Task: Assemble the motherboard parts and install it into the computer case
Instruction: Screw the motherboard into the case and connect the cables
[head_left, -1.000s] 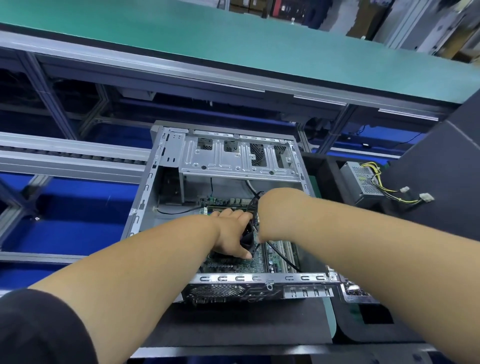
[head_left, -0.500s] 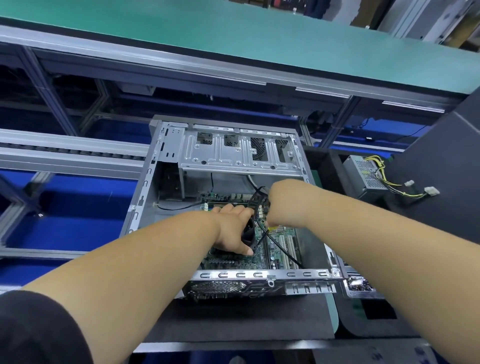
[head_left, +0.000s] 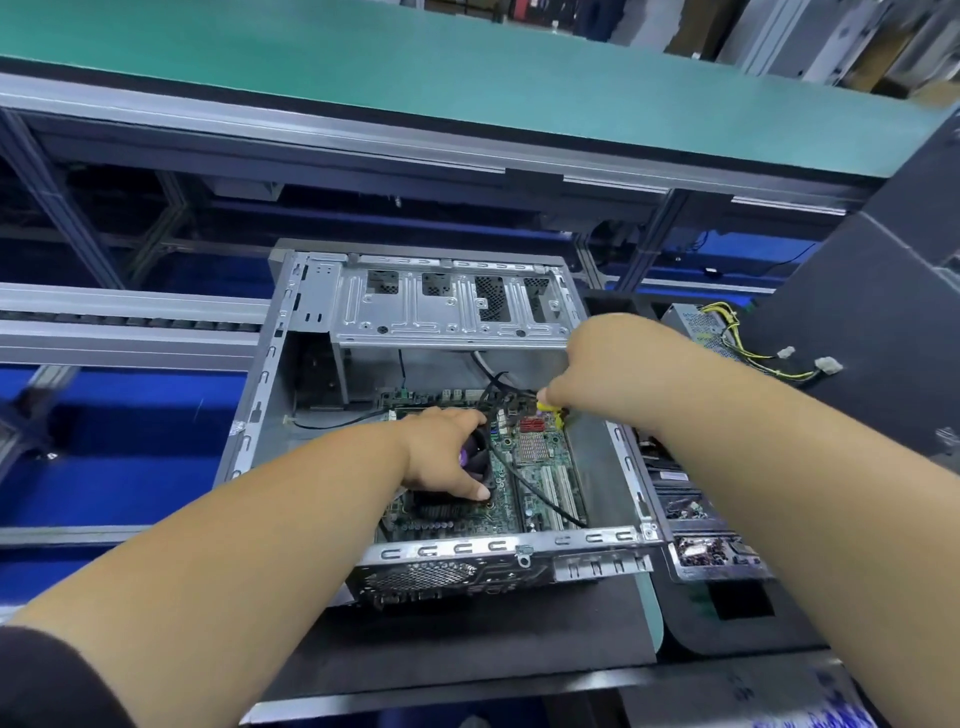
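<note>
An open silver computer case (head_left: 467, 548) lies on a black mat, with the green motherboard (head_left: 540, 452) seated in its floor. My left hand (head_left: 441, 452) lies over the black CPU cooler fan (head_left: 475, 460), fingers curled over its far edge and thumb on its near corner. My right hand (head_left: 613, 369) reaches to the board's far right corner, fingers curled down at a yellow connector (head_left: 550, 410) where black cables (head_left: 540, 499) end. Its fingertips are hidden. The cables run across the board toward the near right.
The case's drive cage (head_left: 447, 306) spans the far side. A grey power supply (head_left: 696, 322) with yellow wires sits to the right, beside a dark panel. Another board (head_left: 711, 551) lies right of the case. Conveyor rails (head_left: 130, 322) run at the left.
My right hand moved right and away from the fan to the board's far right corner, carrying the cable end. The left hand stayed on the fan.
</note>
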